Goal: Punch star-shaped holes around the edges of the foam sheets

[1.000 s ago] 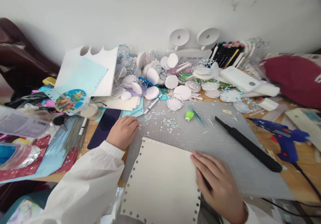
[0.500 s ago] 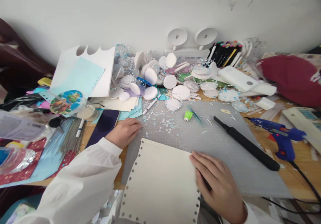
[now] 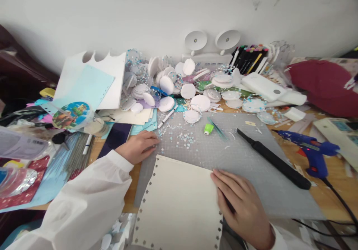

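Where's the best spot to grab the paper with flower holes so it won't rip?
Probably pinch the paper midway along its far edge, coming from the far side. That stretch looks straight and shows none of the flower holes lining the left and right edges.

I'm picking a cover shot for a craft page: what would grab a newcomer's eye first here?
Probably the jumbled heap of white discs spread along the back of the desk. Next, the cream sheet at the front, with flower-shaped holes along its sides and the right hand at its right edge. Far right, the blue glue gun and maroon cap stand out for color.
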`<state>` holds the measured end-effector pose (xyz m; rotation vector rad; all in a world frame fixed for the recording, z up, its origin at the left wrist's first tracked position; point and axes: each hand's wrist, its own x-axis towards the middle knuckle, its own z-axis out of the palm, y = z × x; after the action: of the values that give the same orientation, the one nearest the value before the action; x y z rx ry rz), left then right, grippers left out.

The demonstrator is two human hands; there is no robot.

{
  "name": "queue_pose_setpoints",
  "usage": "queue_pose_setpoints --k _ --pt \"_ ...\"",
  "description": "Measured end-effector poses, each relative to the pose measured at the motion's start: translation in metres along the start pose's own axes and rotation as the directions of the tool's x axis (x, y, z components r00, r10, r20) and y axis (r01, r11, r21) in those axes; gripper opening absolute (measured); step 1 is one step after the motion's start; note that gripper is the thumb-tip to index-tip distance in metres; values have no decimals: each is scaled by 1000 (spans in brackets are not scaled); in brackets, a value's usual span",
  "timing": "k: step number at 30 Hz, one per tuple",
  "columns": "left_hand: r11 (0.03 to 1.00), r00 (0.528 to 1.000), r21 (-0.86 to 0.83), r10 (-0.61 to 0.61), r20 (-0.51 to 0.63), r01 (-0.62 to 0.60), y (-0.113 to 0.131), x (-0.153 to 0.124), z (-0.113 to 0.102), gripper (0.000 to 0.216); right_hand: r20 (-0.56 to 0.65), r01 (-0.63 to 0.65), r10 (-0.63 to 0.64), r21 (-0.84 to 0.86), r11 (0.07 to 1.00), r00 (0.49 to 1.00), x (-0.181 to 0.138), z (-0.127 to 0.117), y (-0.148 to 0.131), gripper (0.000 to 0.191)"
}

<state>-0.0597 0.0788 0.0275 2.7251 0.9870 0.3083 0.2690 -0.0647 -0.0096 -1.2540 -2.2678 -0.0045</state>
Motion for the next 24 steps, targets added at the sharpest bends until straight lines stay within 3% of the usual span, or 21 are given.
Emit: queue_pose_setpoints --k 7,14,18,19,21,22,24 --pt "996 1000 85 -25 18 23 10 9 5 22 0 -2 2 4 1000 1000 0 0 0 40" --pt "984 988 110 -129 -83 138 20 7 21 23 -13 1 -1 3 1000 1000 0 1 0 39" --pt "975 961 54 -204 -185 217 24 -12 -13 24 -13 10 -10 14 1000 1000 0 1 0 39" --pt "971 953 -29 -237 -191 235 27 -24 -26 22 -9 11 -11 16 1000 1000 -1 1 0 39" --pt "943 952 -153 -304 -28 296 37 -60 -48 21 -4 12 -12 16 1000 1000 -1 1 1 39" --pt "910 926 -171 -366 89 377 44 -83 -54 23 -4 10 -10 15 1000 1000 -2 0 1 39" --pt "852 830 -125 -447 334 509 57 -134 -56 25 -2 7 -7 11 1000 1000 -2 0 1 39"
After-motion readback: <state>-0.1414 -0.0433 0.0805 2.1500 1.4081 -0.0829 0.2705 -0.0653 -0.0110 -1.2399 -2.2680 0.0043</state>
